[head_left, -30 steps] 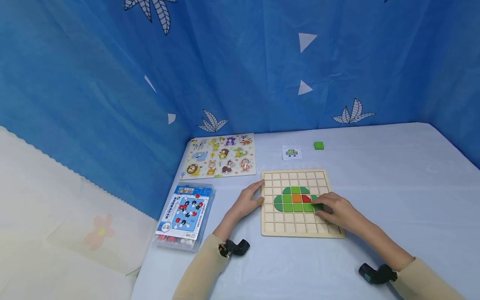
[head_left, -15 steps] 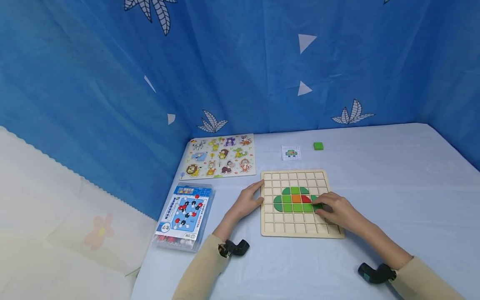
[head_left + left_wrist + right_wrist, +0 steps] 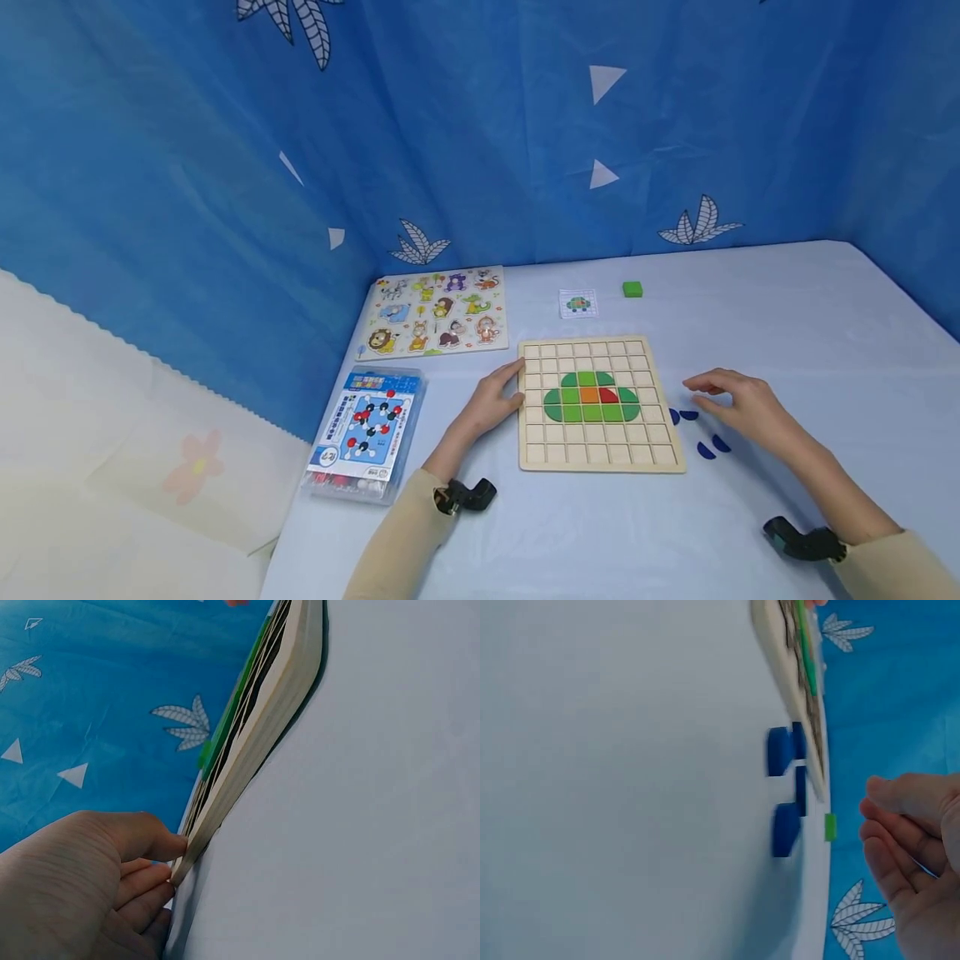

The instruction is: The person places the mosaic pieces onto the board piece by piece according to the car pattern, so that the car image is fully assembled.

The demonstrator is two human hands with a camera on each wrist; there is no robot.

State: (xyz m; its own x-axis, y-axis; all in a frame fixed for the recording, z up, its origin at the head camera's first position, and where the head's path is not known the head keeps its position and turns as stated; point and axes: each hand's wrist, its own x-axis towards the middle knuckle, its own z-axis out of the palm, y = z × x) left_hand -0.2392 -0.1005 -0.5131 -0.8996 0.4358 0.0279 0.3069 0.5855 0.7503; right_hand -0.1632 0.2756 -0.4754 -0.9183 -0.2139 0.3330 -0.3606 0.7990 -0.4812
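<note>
My left hand (image 3: pixel 487 406) rests against the left side of a wooden grid board (image 3: pixel 600 468); in the left wrist view its thumb and fingertips touch the board's edge. Green, orange and red pieces set in the grid form a domed shape, with the red quarter-round piece (image 3: pixel 607 395) right of the orange square (image 3: pixel 589 395). To the right of the board, my right hand (image 3: pixel 753 410) hovers with nothing in it, its fingers loosely bent. Several blue half-round pieces (image 3: pixel 706 451) lie on the table between that hand and the board, one partly hidden by the board's edge.
Behind the board lie a small printed card (image 3: pixel 578 304) showing a car-like picture and a green block (image 3: pixel 632 289). An animal peg puzzle (image 3: pixel 431 312) and a plastic case (image 3: pixel 367 435) with a molecule picture occupy the left. A blue curtain (image 3: pixel 480 150) hangs along the back.
The right hand has left the board and moved right, uncovering the green piece at the shape's right end and the blue pieces. The left hand stays at the board's edge.
</note>
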